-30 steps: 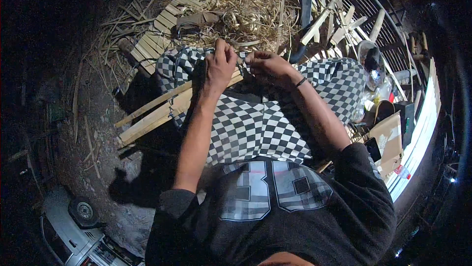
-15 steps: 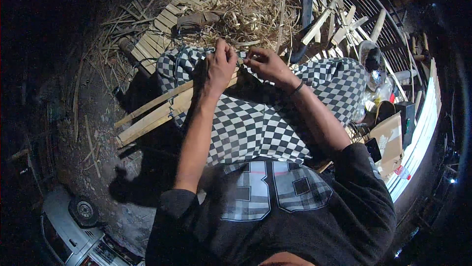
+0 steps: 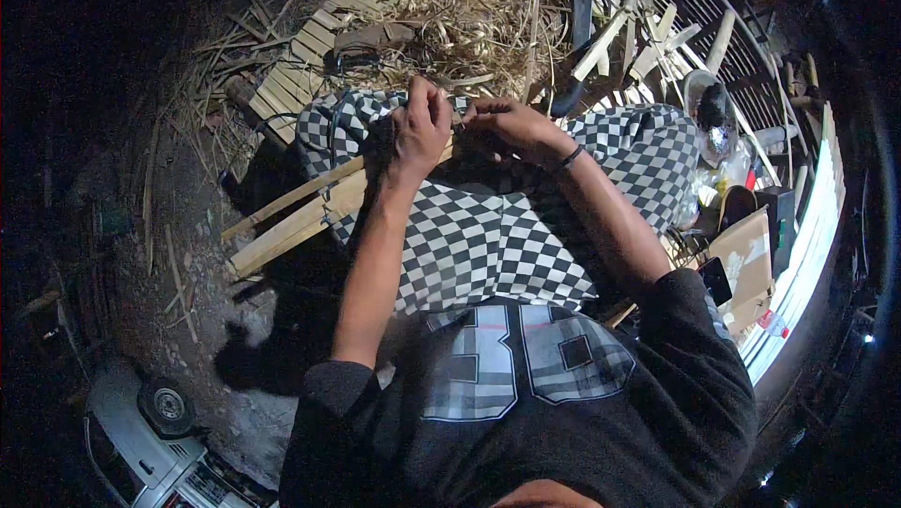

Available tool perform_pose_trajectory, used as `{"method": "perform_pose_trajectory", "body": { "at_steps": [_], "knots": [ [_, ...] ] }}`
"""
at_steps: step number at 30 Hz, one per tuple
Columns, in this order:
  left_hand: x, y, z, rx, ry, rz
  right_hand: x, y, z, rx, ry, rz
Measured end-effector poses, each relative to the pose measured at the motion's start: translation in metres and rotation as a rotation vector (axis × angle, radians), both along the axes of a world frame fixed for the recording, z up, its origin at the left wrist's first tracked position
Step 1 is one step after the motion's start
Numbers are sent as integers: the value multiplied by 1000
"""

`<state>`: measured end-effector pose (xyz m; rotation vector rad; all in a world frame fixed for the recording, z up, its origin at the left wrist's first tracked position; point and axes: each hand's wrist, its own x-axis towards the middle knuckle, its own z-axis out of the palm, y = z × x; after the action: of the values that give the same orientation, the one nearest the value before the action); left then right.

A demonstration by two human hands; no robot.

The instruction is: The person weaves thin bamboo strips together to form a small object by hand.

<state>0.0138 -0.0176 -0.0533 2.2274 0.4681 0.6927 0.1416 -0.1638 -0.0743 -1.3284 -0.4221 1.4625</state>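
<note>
Both hands are close together above my checkered lap, at the far end of some split bamboo strips (image 3: 305, 223). These strips run from the lower left, across my left thigh, to under my hands. A thin dark cord crosses them by the left thigh. My left hand (image 3: 422, 128) is closed, thumb and fingers pinched by the strips' end. Just right of it, my right hand (image 3: 518, 130) is bent inward, its fingertips pinched near the same spot. Whatever small thing lies between the fingertips is too small and shadowed to name.
Beyond my knees lies a heap of shavings (image 3: 479, 24) on a slatted bamboo platform (image 3: 310, 43). A dark-bladed knife (image 3: 582, 15) lies right of it, beside loose bamboo pieces (image 3: 648, 48). At right are a cardboard box (image 3: 746, 259) and plastic bags (image 3: 727, 175). A vehicle (image 3: 141, 442) stands lower left.
My right hand has turned slightly, its fingers drawn more downward and inward. The left hand stays nearly in place. The view has shifted a little.
</note>
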Motion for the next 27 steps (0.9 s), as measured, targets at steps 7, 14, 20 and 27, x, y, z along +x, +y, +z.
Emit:
{"method": "perform_pose_trajectory", "body": {
  "at_steps": [7, 14, 20, 27],
  "knots": [
    [-1, 4, -9, 94, -71, -19, -7, 1, 23, -124, 150, -52],
    [0, 4, -9, 36, -22, 4, -3, 2, -18, 185, -820, 80],
    [1, 8, -13, -9, 0, 34, -22, -2, 25, 46, -1026, 219],
    [1, 12, -14, 9, 24, -40, -9, -12, 57, 108, -1137, 136]
  ]
}}
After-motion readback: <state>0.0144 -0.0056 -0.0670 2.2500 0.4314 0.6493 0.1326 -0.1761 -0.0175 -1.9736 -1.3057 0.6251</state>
